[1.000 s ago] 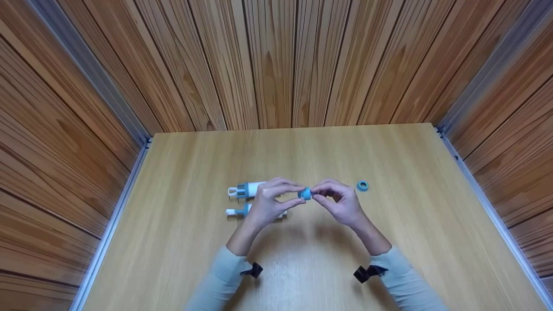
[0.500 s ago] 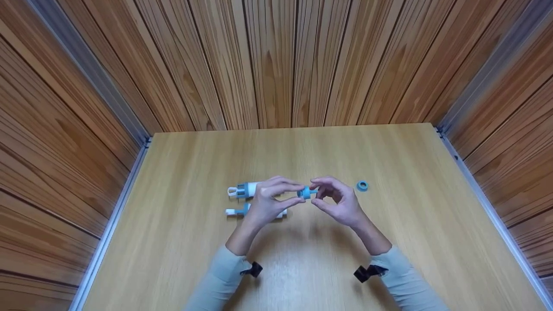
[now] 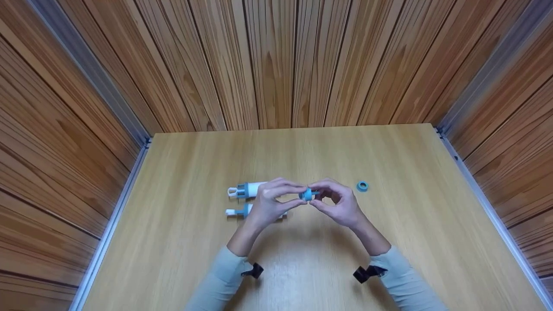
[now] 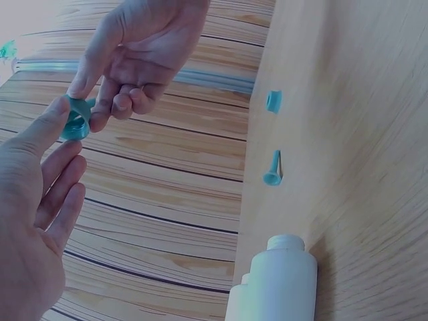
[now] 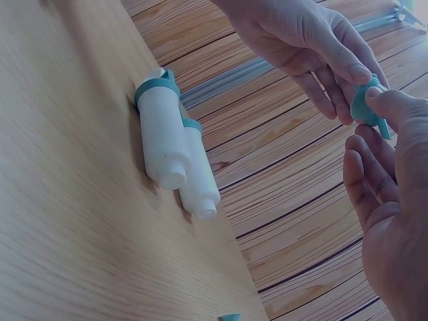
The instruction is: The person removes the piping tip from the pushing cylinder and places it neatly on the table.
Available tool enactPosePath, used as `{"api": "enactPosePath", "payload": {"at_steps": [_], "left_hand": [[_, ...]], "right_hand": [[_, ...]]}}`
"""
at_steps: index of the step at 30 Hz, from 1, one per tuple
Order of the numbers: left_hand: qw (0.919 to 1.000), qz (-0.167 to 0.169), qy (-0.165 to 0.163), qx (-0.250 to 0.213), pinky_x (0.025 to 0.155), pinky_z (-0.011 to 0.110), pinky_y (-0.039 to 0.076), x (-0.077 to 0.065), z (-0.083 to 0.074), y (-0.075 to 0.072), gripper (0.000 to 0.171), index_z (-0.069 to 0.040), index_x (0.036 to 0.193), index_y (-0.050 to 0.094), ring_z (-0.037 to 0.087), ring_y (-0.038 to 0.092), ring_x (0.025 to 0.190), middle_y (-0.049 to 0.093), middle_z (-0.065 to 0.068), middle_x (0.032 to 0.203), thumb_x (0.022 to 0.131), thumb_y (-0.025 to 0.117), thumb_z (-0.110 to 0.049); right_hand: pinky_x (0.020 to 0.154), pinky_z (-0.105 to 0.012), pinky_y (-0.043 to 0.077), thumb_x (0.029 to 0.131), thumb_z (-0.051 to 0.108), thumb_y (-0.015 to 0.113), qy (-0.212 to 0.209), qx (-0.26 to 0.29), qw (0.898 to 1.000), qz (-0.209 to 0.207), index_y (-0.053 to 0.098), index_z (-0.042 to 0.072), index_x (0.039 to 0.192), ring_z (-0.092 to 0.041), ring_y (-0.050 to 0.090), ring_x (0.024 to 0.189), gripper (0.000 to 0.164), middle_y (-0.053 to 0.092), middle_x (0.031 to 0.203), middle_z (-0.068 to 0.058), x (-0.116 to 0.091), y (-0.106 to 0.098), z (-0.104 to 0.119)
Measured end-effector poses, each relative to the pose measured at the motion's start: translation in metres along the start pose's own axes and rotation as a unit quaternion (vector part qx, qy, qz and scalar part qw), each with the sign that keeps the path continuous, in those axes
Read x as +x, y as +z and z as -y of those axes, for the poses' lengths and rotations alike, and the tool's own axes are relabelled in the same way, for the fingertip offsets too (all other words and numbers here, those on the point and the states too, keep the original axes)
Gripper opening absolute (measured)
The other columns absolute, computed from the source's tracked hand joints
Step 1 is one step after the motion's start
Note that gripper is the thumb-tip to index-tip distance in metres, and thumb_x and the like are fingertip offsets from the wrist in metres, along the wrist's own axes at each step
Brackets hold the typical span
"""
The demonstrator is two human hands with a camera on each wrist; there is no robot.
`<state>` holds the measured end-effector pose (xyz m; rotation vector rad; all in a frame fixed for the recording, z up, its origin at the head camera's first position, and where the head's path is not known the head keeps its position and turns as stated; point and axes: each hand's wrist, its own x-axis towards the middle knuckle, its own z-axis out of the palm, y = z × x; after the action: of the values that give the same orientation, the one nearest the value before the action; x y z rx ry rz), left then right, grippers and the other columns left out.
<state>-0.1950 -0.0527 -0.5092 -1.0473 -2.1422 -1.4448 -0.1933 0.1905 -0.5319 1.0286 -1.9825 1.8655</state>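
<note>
A small teal spout cap, hollow with a thin stem, is held in the air between both hands. My left hand pinches its wide end between thumb and fingers. From the other side, my right hand pinches it around the stem end, thumb low and index finger high. The left wrist view shows the open mouth of the cap facing the left palm. In the right wrist view, the right thumb lies on the cap beside its stem.
Two white bottles with teal collars, one bottle behind the other bottle, lie by the left hand. A teal ring rests to the right. A teal funnel-shaped piece is on the table, hidden in the head view.
The right fingers have let go of the stem's tip, spread apart, then moved slightly left and closed around the cap nearer its body. The left hand has hardly moved.
</note>
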Motion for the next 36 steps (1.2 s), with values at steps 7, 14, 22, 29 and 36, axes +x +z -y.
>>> {"api": "enactPosePath", "payload": {"at_steps": [7,14,22,29,36], "left_hand": [[0.9999,-0.006,0.009,0.007,0.099,0.035,0.069,-0.0013,0.0025,-0.0009,0.029,-0.004,0.12,0.086,0.027,0.084,0.106,0.088,0.012,0.115,0.092,0.092,-0.01],[0.9997,-0.018,-0.004,0.018,0.098,0.035,0.069,-0.0041,0.0017,-0.0023,0.027,-0.007,0.119,0.087,0.027,0.083,0.107,0.088,0.01,0.114,0.093,0.092,-0.01],[0.9994,-0.025,-0.007,0.025,0.086,0.032,0.069,-0.0066,0.0051,-0.0021,0.026,-0.005,0.116,0.088,0.028,0.081,0.1,0.085,0.012,0.11,0.091,0.093,-0.007],[0.9992,-0.027,0.0,0.028,0.085,0.03,0.069,-0.0067,0.0049,-0.0019,0.024,-0.005,0.114,0.088,0.027,0.08,0.096,0.084,0.011,0.106,0.09,0.094,-0.006],[0.9993,-0.026,-0.004,0.026,0.087,0.031,0.069,-0.0064,0.0045,-0.002,0.024,-0.004,0.114,0.088,0.027,0.08,0.095,0.084,0.011,0.106,0.091,0.093,-0.007]], "right_hand": [[0.084,-0.017,0.063,0.086,-0.028,0.075,-0.004,-0.003,1.0,0.003,0.071,-0.015,0.124,-0.009,0.074,0.094,0.04,0.08,0.115,0.003,0.0,-0.0004,-0.0005],[0.084,-0.017,0.063,0.085,-0.028,0.076,-0.004,-0.011,1.0,0.003,0.071,-0.014,0.125,-0.008,0.074,0.095,0.042,0.08,0.115,0.003,0.0016,-0.0036,0.0],[0.082,-0.016,0.062,0.084,-0.029,0.075,-0.015,-0.004,1.0,0.003,0.07,-0.016,0.124,-0.002,0.071,0.093,0.043,0.079,0.112,0.004,0.0027,-0.0043,0.0005],[0.084,-0.017,0.063,0.084,-0.027,0.077,-0.007,-0.01,1.0,0.006,0.072,-0.014,0.125,-0.003,0.073,0.094,0.043,0.08,0.114,0.002,0.0026,-0.0037,0.0019],[0.084,-0.017,0.063,0.085,-0.028,0.076,-0.012,-0.007,1.0,0.008,0.071,-0.014,0.126,-0.004,0.073,0.094,0.043,0.08,0.113,-0.001,0.002,-0.0058,0.0012]]}}
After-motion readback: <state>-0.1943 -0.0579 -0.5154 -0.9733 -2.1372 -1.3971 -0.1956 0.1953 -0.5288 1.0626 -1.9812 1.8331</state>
